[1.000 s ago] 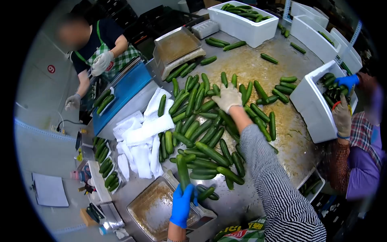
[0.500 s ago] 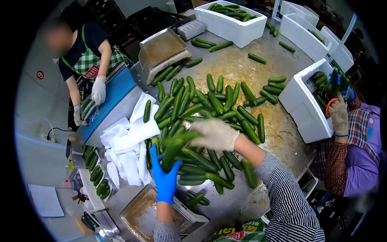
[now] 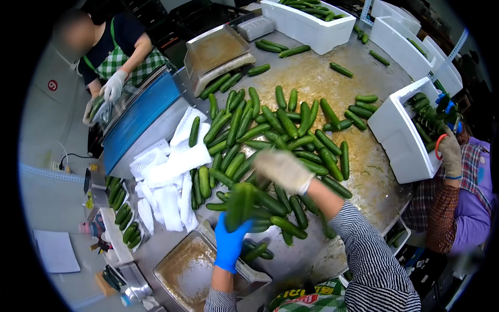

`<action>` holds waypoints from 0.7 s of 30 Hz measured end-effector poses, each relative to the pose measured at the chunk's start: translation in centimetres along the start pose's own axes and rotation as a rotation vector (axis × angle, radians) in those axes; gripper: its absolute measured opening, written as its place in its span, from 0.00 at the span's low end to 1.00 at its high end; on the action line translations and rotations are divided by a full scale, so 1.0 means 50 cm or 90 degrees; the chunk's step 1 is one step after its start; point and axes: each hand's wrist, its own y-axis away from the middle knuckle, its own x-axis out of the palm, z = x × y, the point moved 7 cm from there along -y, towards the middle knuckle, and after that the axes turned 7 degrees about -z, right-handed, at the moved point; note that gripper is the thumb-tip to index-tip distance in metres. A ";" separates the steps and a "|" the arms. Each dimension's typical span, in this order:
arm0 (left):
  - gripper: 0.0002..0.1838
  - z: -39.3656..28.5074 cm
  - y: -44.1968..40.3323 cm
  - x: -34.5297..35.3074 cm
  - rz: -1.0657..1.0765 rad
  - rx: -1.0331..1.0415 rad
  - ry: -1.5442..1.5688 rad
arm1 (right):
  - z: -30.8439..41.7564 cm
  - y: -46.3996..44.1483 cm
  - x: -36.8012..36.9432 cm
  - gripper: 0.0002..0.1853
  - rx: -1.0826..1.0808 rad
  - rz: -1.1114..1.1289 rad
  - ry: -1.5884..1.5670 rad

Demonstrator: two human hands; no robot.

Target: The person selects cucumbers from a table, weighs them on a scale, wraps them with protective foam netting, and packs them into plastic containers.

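Note:
My left hand (image 3: 227, 249), in a blue glove, is closed around the lower part of some cucumbers (image 3: 240, 205), held upright and blurred by motion; I cannot tell how many. My right hand (image 3: 283, 170), in a beige cloth glove, is just beyond them over the heap of cucumbers (image 3: 234, 125). Motion smears its fingers, so I cannot make out whether it grips anything. Below and left of my blue glove is a scale with a stained metal pan (image 3: 182, 275). White mesh sleeves (image 3: 169, 182) lie left of the heap.
Another scale (image 3: 215, 52) stands at the back left. White foam boxes (image 3: 306, 31) hold cucumbers at the back. At right, a person's gloved hand (image 3: 452, 156) holds orange-handled scissors (image 3: 440, 146) beside a tilted box (image 3: 397, 138). Left, a person handles cucumbers by a blue-topped machine (image 3: 140, 122).
My left hand has moved slightly right and down with the cucumbers, and my right hand slightly right. The person at left has raised the cucumbers. The whole view has shifted a little.

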 end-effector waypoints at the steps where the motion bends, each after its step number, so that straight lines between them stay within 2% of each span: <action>1: 0.21 0.007 0.010 -0.038 -0.051 -0.041 0.044 | -0.060 -0.030 -0.065 0.21 0.308 -0.023 -0.023; 2: 0.22 0.010 0.028 -0.078 -0.103 -0.082 0.089 | -0.110 -0.033 -0.128 0.23 0.617 -0.041 -0.042; 4: 0.21 0.006 0.073 -0.166 -0.241 -0.088 0.172 | -0.214 0.015 -0.153 0.33 0.656 -0.048 0.361; 6: 0.26 0.026 0.125 -0.265 -0.351 -0.065 0.159 | -0.357 0.106 -0.095 0.35 0.715 -0.126 0.303; 9: 0.25 0.119 0.205 -0.404 -0.479 -0.083 0.041 | -0.353 0.089 -0.109 0.36 0.818 0.000 0.125; 10: 0.25 0.173 0.224 -0.453 -0.492 -0.081 -0.019 | -0.342 0.101 -0.108 0.31 0.811 -0.101 0.060; 12: 0.24 0.201 0.251 -0.483 -0.510 -0.079 -0.117 | -0.256 0.084 -0.124 0.32 0.665 -0.198 0.046; 14: 0.24 0.205 0.284 -0.484 -0.516 -0.090 -0.198 | -0.067 0.037 -0.126 0.34 0.631 -0.171 -0.114; 15: 0.28 0.206 0.293 -0.480 -0.520 -0.049 -0.235 | -0.026 0.052 -0.064 0.29 0.512 -0.064 -0.109; 16: 0.30 0.215 0.297 -0.473 -0.507 -0.064 -0.217 | 0.121 0.019 -0.030 0.24 0.104 0.062 0.191; 18: 0.34 0.217 0.296 -0.448 -0.477 -0.091 -0.183 | 0.268 0.016 0.046 0.17 0.443 0.118 -0.348; 19: 0.38 0.195 0.296 -0.430 -0.444 -0.052 -0.326 | 0.343 0.045 0.091 0.11 0.383 0.061 -0.205; 20: 0.37 0.177 0.296 -0.416 -0.433 -0.081 -0.382 | 0.409 0.038 0.117 0.12 0.420 0.183 -0.237; 21: 0.37 0.192 0.295 -0.420 -0.451 -0.037 -0.411 | 0.457 0.050 0.150 0.13 0.392 0.173 -0.205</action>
